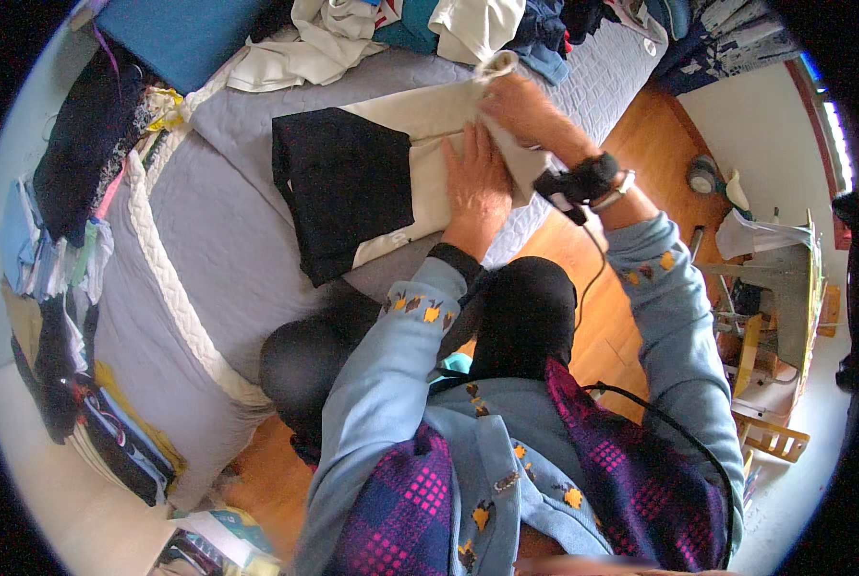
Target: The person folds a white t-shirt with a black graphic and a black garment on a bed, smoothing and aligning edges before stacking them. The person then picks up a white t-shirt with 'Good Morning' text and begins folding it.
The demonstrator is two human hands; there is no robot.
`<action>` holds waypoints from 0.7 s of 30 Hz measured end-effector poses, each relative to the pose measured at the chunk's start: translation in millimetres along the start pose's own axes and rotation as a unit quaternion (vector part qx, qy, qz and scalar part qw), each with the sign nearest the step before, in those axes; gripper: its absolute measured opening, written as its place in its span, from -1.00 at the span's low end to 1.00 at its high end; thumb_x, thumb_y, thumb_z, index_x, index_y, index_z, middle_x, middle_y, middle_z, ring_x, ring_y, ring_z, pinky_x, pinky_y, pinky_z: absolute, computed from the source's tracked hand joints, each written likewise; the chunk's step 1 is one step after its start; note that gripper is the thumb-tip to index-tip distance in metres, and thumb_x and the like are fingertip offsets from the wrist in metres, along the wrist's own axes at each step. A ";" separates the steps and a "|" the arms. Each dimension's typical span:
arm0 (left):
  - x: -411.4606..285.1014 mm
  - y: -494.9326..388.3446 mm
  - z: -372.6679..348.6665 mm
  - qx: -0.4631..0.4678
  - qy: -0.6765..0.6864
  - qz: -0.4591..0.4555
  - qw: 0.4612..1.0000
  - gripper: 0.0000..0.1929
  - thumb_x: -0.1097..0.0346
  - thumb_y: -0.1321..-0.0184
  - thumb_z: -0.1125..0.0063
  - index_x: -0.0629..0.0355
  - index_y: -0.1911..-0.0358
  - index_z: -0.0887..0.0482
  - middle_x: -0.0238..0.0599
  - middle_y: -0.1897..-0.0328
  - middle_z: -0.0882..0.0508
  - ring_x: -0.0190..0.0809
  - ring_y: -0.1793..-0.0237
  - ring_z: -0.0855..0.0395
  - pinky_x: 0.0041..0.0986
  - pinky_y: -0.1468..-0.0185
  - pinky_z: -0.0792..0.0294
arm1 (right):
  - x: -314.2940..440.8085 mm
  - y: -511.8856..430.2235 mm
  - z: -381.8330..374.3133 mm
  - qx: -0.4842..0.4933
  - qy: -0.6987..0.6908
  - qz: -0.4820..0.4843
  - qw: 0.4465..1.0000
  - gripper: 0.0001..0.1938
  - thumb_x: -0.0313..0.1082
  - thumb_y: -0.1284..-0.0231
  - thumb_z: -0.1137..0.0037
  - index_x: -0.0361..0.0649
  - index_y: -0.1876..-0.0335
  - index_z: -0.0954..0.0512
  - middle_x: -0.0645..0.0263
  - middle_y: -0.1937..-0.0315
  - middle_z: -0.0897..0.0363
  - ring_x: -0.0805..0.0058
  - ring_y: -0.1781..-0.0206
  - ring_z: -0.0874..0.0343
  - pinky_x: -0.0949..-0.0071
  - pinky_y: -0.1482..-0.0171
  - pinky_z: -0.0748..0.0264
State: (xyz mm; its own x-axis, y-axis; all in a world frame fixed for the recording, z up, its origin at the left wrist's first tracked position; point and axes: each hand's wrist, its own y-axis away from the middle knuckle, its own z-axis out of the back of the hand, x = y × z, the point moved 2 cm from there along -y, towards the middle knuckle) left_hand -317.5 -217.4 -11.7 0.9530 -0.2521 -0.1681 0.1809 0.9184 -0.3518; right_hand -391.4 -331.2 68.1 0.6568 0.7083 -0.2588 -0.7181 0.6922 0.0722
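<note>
A black and cream garment [350, 187], probably a hooded top or trousers, lies on the grey quilted bed cover [235, 237]. Its black part is to the left and its cream part to the right. My left hand [476, 180] rests flat on the cream part, fingers slightly apart and pointing up the picture. My right hand [512, 104], somewhat blurred, is at the garment's upper right end, beside a bunched cream edge [498, 66]. Its fingers are bent and partly hidden, so its grip is unclear. A dark strapped device [580, 183] sits on my right wrist, with a cable hanging from it.
Cream, teal and dark clothes [307, 54] are heaped along the bed's far side, near a blue box-like object [177, 36]. A braided cream bolster [166, 288] runs along the left. More clothes [87, 151] lie beyond it. Wooden floor [616, 345] and a cluttered shelf [768, 288] are at right.
</note>
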 end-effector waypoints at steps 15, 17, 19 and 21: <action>27.5 43.3 39.8 0.025 0.186 0.047 0.981 -0.42 0.05 -0.14 -0.18 0.03 -0.26 -0.45 -0.25 -0.41 -0.41 -0.01 -0.47 -0.21 -0.02 -0.50 0.01 | 79.7 -16.3 37.1 0.187 -0.606 -0.221 0.742 -0.34 0.28 -0.32 0.04 -0.33 -0.01 -0.56 -0.03 0.42 -0.66 0.25 0.53 -0.67 0.24 0.58 -0.60; 25.2 51.5 50.2 -0.104 0.139 -0.018 0.985 -0.40 0.04 -0.16 -0.15 0.10 -0.28 -0.44 -0.20 -0.39 -0.45 0.01 -0.45 -0.26 -0.04 -0.49 -0.02 | 73.3 5.0 44.1 0.162 -0.655 -0.240 0.698 -0.33 0.28 -0.32 0.03 -0.29 -0.15 -0.47 -0.02 0.42 -0.65 0.27 0.55 -0.65 0.30 0.59 -0.59; 22.6 61.5 43.8 0.090 0.141 -0.025 0.986 -0.39 0.06 -0.18 -0.11 0.14 -0.30 -0.42 -0.14 -0.37 -0.47 0.00 -0.44 -0.30 -0.05 -0.48 -0.05 | 73.7 19.7 41.1 0.164 -0.655 -0.223 0.703 -0.37 0.21 -0.35 0.02 -0.30 -0.18 -0.44 0.01 0.36 -0.65 0.29 0.55 -0.65 0.32 0.58 -0.61; 18.5 71.6 44.6 0.125 0.101 -0.063 0.985 -0.41 0.10 -0.21 -0.06 0.18 -0.31 -0.42 -0.07 -0.35 -0.49 0.00 -0.42 -0.33 -0.09 -0.46 -0.10 | 77.9 32.4 31.7 0.163 -0.658 -0.192 0.710 -0.40 0.17 -0.36 0.01 -0.29 -0.17 -0.44 0.02 0.33 -0.65 0.30 0.54 -0.65 0.32 0.56 -0.63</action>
State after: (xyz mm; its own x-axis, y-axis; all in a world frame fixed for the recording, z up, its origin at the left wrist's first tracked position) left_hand -276.0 -142.7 1.1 0.8561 -0.4008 -0.3263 0.3721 0.9162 -0.1489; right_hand -356.1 -249.3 80.8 0.5908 -0.1731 0.7880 -0.4769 0.7129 0.5141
